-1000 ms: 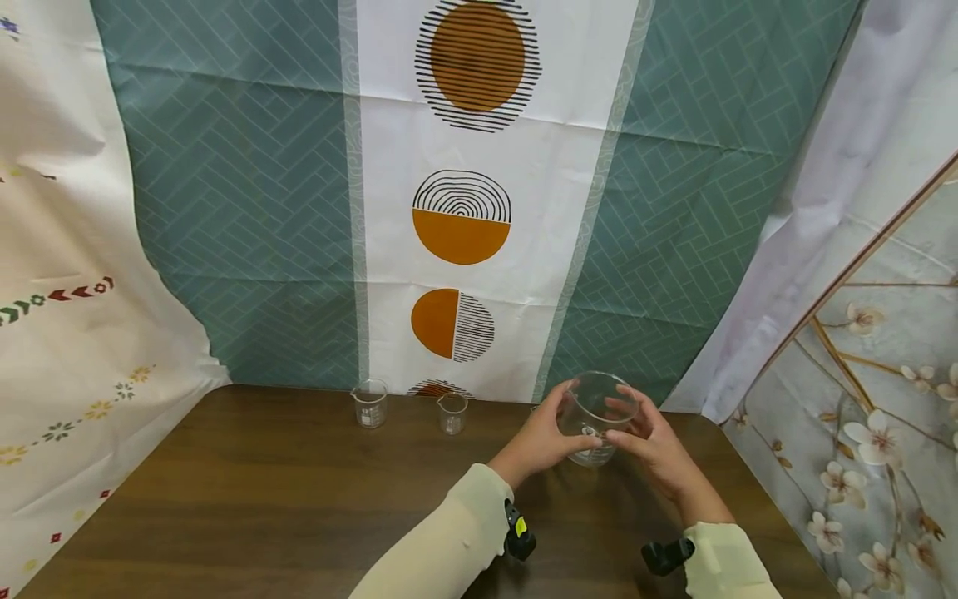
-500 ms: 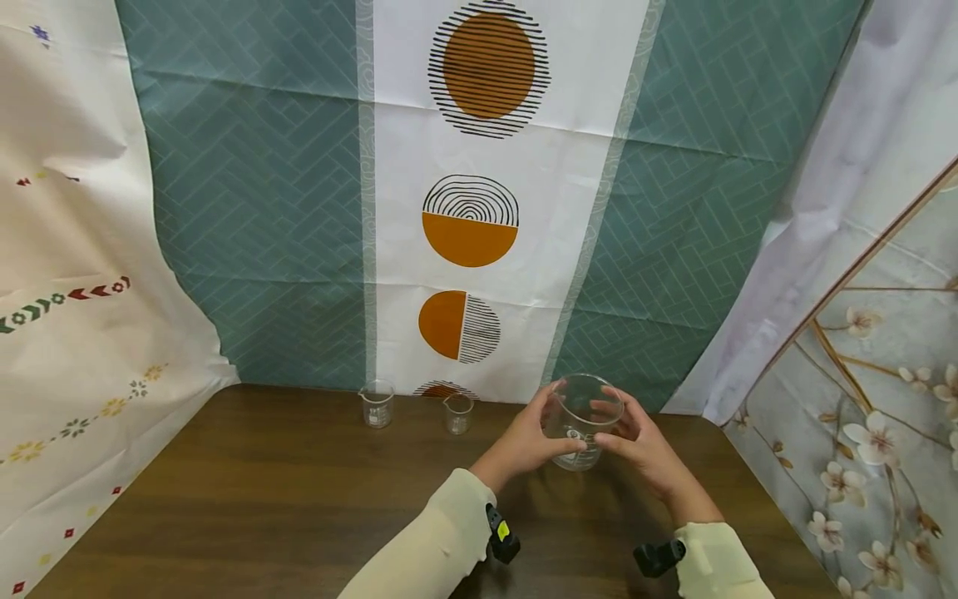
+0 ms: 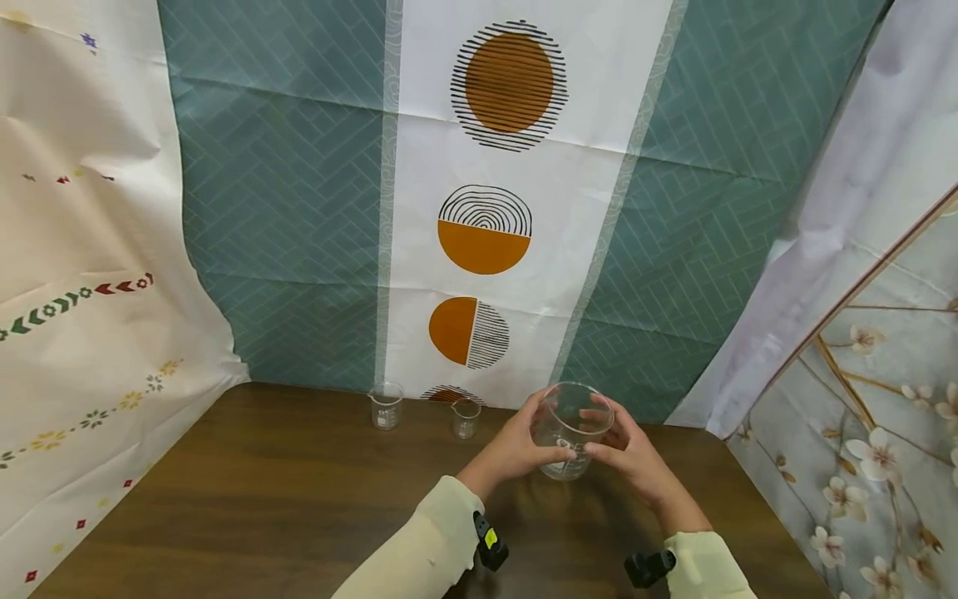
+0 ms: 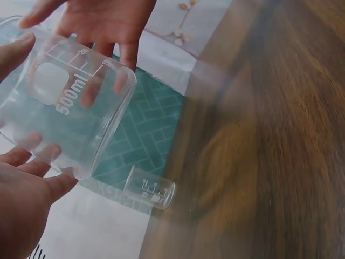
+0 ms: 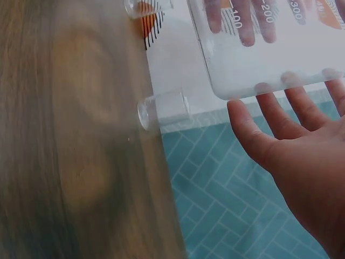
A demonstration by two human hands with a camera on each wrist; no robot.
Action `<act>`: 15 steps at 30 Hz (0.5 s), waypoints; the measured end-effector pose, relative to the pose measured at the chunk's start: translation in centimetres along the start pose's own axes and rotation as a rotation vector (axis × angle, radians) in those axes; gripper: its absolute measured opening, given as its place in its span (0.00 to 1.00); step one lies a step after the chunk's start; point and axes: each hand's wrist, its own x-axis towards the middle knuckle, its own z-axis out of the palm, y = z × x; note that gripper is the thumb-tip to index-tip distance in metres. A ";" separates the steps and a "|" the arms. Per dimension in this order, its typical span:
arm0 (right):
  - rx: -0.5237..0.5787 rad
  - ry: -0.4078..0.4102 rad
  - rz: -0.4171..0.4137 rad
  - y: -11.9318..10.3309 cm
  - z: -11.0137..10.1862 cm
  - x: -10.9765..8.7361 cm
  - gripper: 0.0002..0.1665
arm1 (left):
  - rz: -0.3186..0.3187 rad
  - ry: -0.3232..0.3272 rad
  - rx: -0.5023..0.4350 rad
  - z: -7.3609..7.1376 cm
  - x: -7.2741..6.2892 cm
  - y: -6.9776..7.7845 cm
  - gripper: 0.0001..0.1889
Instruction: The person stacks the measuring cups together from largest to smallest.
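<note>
A large clear glass beaker [image 3: 570,426], marked 500ml in the left wrist view, is held upright above the table between both hands. My left hand [image 3: 516,449] grips its left side, thumb across the near face and fingers around the far side. On the opposite side my right hand [image 3: 636,462] grips it likewise, the two thumb tips close together. Fingers of both hands show through the glass [image 4: 64,102]. Beyond it, a small beaker [image 5: 164,110] stands at the back of the table, hidden in the head view behind my left hand and the large beaker.
Two smaller beakers, one [image 3: 386,408] farther left and a smaller one [image 3: 466,420], stand along the back edge of the brown wooden table [image 3: 247,499]. A patterned cloth [image 3: 299,249] hangs directly behind, with a cream cloth [image 3: 97,333] left and a floral one [image 3: 861,466] right.
Both hands have carried the large beaker a little leftward and toward me, closer to the smaller beakers. The head view has shifted slightly; the grip looks the same.
</note>
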 end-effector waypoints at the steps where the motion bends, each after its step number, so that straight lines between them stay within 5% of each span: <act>1: 0.001 -0.003 -0.001 0.0 0.2 0.0 0.43 | -0.004 0.002 0.001 -0.1 -0.2 0.0 0.48; 15: 0.010 -0.013 -0.007 -1.0 2.4 0.7 0.44 | -0.004 0.023 -0.018 -1.9 -2.0 0.1 0.48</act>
